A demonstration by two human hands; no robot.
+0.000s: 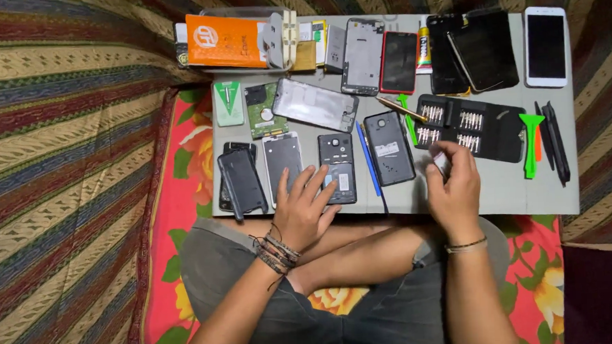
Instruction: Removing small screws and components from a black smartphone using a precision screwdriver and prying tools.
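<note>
Opened phone (337,168) under flat open left hand (306,205); right hand (452,186) pinching small pale bit (441,160).

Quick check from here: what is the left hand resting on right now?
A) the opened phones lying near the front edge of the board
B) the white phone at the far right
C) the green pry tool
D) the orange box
A: the left hand lies flat with fingers spread over the opened phones near the front edge of the grey board.

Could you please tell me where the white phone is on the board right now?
In the head view, the white phone lies face up at the far right corner of the grey board, just right of the stacked black phones and beyond the green pry tool.
</note>
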